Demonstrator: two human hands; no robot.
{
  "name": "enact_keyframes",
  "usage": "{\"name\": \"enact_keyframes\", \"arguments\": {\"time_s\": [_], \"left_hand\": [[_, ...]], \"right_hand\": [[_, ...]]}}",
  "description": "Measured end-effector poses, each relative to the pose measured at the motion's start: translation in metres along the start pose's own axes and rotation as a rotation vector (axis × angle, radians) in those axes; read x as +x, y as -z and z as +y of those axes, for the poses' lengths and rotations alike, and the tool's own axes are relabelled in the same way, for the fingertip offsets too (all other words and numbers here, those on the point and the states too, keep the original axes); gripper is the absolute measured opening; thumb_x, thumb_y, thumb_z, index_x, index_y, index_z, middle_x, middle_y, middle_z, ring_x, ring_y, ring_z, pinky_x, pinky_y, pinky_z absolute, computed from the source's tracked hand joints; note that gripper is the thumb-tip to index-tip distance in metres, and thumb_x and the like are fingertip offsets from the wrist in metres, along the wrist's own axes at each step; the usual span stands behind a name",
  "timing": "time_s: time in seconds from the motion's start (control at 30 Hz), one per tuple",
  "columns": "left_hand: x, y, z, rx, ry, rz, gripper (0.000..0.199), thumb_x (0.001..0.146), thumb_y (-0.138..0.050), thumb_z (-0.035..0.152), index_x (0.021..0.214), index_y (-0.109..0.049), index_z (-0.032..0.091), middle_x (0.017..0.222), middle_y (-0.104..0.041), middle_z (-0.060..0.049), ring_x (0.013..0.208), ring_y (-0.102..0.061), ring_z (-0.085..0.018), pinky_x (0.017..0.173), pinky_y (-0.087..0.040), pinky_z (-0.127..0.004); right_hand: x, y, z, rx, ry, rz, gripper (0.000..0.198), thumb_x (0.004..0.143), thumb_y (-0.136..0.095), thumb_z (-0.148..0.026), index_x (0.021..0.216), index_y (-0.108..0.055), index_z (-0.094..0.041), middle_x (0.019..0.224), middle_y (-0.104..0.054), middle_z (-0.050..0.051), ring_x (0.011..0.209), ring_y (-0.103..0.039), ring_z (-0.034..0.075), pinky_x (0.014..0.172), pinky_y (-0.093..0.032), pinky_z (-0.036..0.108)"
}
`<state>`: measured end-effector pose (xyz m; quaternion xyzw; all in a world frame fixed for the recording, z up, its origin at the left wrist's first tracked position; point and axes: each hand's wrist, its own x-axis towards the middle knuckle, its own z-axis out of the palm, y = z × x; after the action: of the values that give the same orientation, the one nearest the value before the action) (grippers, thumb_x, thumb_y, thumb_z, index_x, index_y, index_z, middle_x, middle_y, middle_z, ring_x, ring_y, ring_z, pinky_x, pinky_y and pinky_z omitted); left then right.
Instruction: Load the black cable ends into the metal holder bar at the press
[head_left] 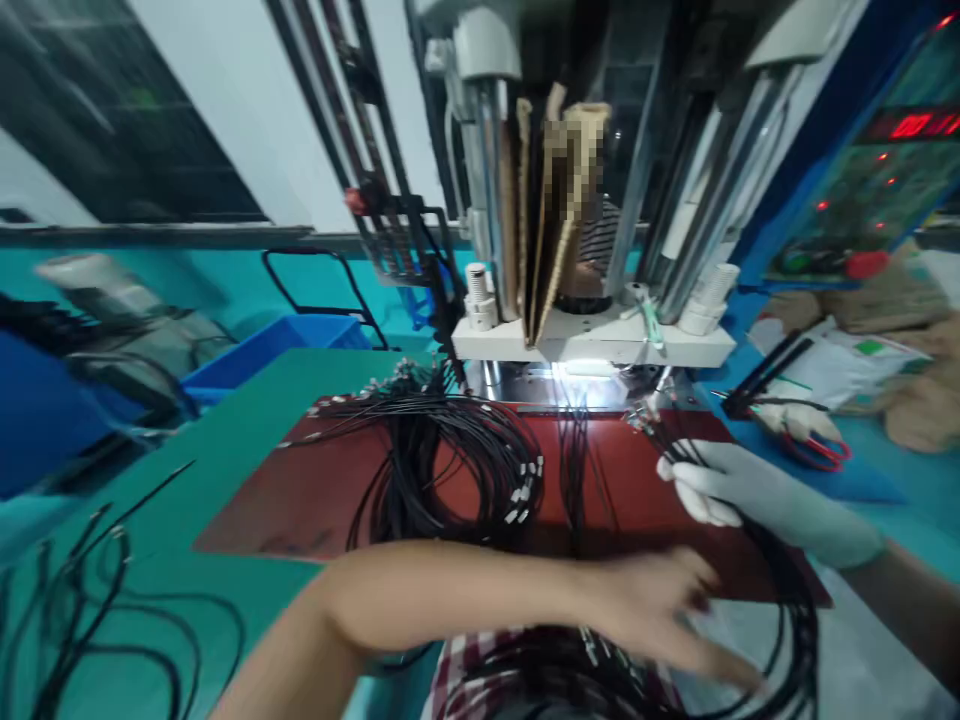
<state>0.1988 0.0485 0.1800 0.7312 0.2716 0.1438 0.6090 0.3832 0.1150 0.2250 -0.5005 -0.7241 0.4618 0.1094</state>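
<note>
Head view: the person stands at a press machine with bundles of black cables on a red mat laid over the green tabletop. The step in hand looks like sorting or gathering cables in front of the machine: one coiled bundle lies in the middle of the mat, its small white end-fittings fanned toward the right, and a second bundle loops off the mat's right edge toward the person's lap.

The right hand, in a pale glove, rests on the mat's right side with its fingers curled round strands of that second bundle, near where their ends point to the lit gap under the machine. The grip looks closed on the strands, though blur hides the fingertips.

The left hand, bare, reaches across the body to the right, low in the frame. Its fingers are stretched out and lie loosely together over the same loops; motion blur makes it impossible to tell whether it pinches a strand or only brushes them.

The next move likely calls for separating a few strands without tangling the loops.

Loose cables lie on the tabletop at far left.
</note>
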Motion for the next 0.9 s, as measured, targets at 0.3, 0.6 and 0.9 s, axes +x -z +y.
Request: {"name": "enact_keyframes", "arguments": {"time_s": [0.3, 0.6, 0.9], "left_hand": [[0.030, 0.110, -0.026, -0.359, -0.175, 0.481, 0.052, 0.091, -0.041, 0.056, 0.117, -0.059, 0.015, 0.120, -0.062, -0.013, 0.113, -0.057, -0.023, 0.101, -0.041, -0.038], [0.004, 0.177, -0.070, 0.736, 0.016, 0.686, 0.024, 0.093, -0.043, 0.025, 0.105, -0.060, 0.013, 0.105, -0.060, -0.012, 0.101, -0.055, -0.023, 0.095, -0.044, -0.043], [0.033, 0.189, -0.081, 1.117, 0.190, 0.427, 0.013, 0.089, -0.053, 0.022, 0.097, -0.057, 0.013, 0.102, -0.059, -0.012, 0.100, -0.055, -0.024, 0.091, -0.046, -0.037]], "right_hand": [[0.033, -0.038, -0.002, 0.493, -0.106, -0.292, 0.033, 0.089, -0.056, -0.041, 0.102, -0.056, -0.010, 0.078, -0.070, 0.009, 0.051, -0.057, 0.008, 0.050, -0.044, 0.018], [0.063, -0.062, 0.003, 0.949, -0.322, -0.189, 0.028, 0.077, -0.074, -0.030, 0.096, -0.060, -0.015, 0.089, -0.064, 0.004, 0.070, -0.060, 0.008, 0.057, -0.047, 0.015], [0.063, -0.064, -0.008, 0.871, -0.211, -0.235, 0.015, 0.080, -0.062, -0.026, 0.083, -0.059, -0.011, 0.057, -0.053, -0.001, 0.049, -0.047, 0.008, 0.049, -0.036, 0.020]]}}
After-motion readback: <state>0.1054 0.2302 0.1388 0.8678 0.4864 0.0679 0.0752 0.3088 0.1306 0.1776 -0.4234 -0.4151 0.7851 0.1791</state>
